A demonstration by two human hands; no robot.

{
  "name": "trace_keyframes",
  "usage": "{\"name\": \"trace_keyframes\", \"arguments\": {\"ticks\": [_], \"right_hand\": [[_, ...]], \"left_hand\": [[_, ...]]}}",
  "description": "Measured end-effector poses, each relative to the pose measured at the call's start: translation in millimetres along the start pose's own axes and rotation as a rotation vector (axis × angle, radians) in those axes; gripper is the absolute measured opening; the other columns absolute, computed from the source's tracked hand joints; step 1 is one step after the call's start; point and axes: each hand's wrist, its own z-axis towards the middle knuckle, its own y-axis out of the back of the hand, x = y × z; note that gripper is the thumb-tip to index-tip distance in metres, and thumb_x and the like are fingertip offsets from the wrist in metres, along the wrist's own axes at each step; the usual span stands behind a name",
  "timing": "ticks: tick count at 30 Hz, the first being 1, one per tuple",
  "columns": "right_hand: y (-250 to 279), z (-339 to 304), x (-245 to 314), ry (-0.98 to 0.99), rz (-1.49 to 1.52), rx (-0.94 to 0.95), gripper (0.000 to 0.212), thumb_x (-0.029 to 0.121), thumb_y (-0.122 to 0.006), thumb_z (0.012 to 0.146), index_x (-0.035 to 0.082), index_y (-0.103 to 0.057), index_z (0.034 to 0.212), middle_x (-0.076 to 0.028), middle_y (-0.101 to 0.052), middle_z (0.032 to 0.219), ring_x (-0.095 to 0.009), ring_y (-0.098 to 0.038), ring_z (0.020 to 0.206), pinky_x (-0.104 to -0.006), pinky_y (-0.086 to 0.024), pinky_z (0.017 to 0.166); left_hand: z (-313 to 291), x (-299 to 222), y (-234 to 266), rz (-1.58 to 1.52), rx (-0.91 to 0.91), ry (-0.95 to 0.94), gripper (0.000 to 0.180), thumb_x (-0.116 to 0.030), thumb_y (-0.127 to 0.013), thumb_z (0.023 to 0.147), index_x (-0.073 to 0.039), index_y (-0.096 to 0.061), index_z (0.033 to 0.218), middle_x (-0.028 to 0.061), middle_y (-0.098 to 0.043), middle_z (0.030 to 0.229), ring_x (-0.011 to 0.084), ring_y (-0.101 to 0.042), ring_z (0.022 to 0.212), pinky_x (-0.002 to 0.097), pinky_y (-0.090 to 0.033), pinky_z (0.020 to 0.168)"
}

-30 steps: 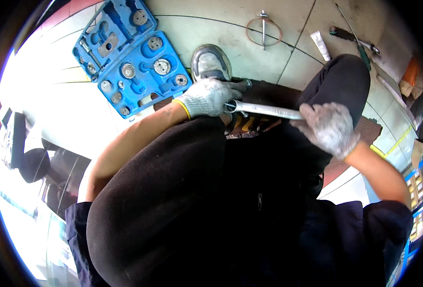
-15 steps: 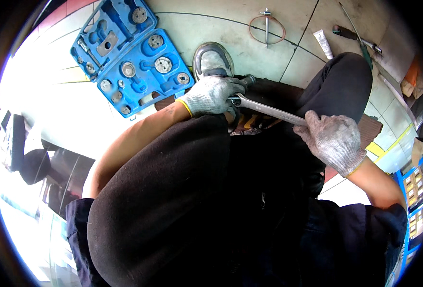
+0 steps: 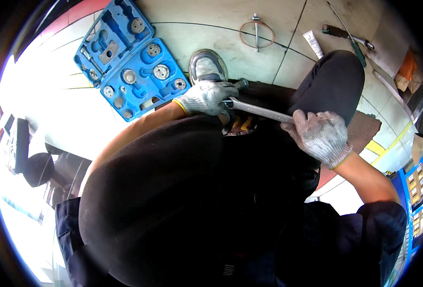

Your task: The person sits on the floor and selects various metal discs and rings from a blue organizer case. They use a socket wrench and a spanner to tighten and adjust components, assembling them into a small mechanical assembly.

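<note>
My right hand (image 3: 320, 136), in a grey work glove, is closed round the near end of a long steel wrench (image 3: 264, 111). The wrench's far end meets a dark metal part beside my left hand (image 3: 206, 97), also gloved. My left fingers are wrapped round a metal tool whose round end (image 3: 241, 83) pokes out past the knuckles; most of it is hidden by the glove. Both hands are between my knees, just behind my shoe (image 3: 208, 64).
An open blue tool case (image 3: 139, 71) with round metal adapters lies at the left. Farther off are a T-shaped rod (image 3: 256, 33) inside a reddish ring, a white tube (image 3: 313, 44), a screwdriver (image 3: 358, 52) and a ratchet (image 3: 338, 31). Brown cardboard (image 3: 365, 128) lies under me.
The whole view has shifted a little, so the floor things sit slightly more to the left. Both hands keep their holds, and the wrench stays at nearly the same slant.
</note>
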Motion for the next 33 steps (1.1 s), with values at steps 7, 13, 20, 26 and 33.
{"name": "trace_keyframes", "arguments": {"ticks": [7, 13, 20, 26, 33], "right_hand": [[-9, -4, 0, 0.020, -0.041, -0.032, 0.040, 0.048, -0.062, 0.094, 0.013, -0.055, 0.074, -0.006, -0.057, 0.052, -0.021, -0.064, 0.048, -0.0342, -0.048, 0.050], [-16, -5, 4, -0.027, -0.007, 0.038, 0.041, 0.048, -0.063, 0.093, 0.013, -0.055, 0.073, -0.006, -0.059, 0.055, -0.020, -0.064, 0.050, -0.0339, -0.049, 0.051], [-21, -6, 3, -0.059, 0.031, 0.052, 0.041, 0.048, -0.063, 0.093, 0.013, -0.055, 0.073, -0.006, -0.059, 0.057, -0.021, -0.063, 0.051, -0.0349, -0.049, 0.052], [-21, -7, 4, -0.064, 0.041, 0.059, 0.041, 0.047, -0.063, 0.094, 0.012, -0.055, 0.074, -0.007, -0.060, 0.059, -0.024, -0.063, 0.053, -0.0360, -0.050, 0.054], [-12, -4, 7, -0.107, 0.068, 0.157, 0.038, 0.046, -0.056, 0.098, 0.013, -0.057, 0.079, -0.008, -0.061, 0.056, -0.022, -0.066, 0.053, -0.0381, -0.052, 0.056]], "left_hand": [[4, 7, 2, -0.041, 0.011, -0.055, 0.041, -0.019, -0.075, 0.077, -0.009, -0.062, 0.115, 0.0144, -0.064, 0.110, 0.0358, -0.063, 0.102, 0.0455, -0.050, 0.087], [3, -1, 13, 0.002, 0.074, -0.063, 0.041, -0.021, -0.076, 0.079, -0.010, -0.062, 0.116, 0.0141, -0.064, 0.109, 0.0338, -0.064, 0.100, 0.0442, -0.052, 0.086], [6, -1, 16, -0.006, 0.110, -0.053, 0.041, -0.023, -0.074, 0.081, -0.011, -0.063, 0.118, 0.0134, -0.065, 0.113, 0.0323, -0.066, 0.097, 0.0448, -0.054, 0.083], [13, -8, 24, 0.040, 0.229, -0.007, 0.041, -0.023, -0.070, 0.083, -0.012, -0.061, 0.121, 0.0135, -0.064, 0.118, 0.0333, -0.067, 0.101, 0.0462, -0.055, 0.084], [3, -22, 23, 0.219, 0.072, 0.025, 0.052, -0.033, -0.065, 0.088, -0.013, -0.054, 0.135, 0.0171, -0.064, 0.123, 0.0353, -0.068, 0.104, 0.0467, -0.055, 0.089]]}}
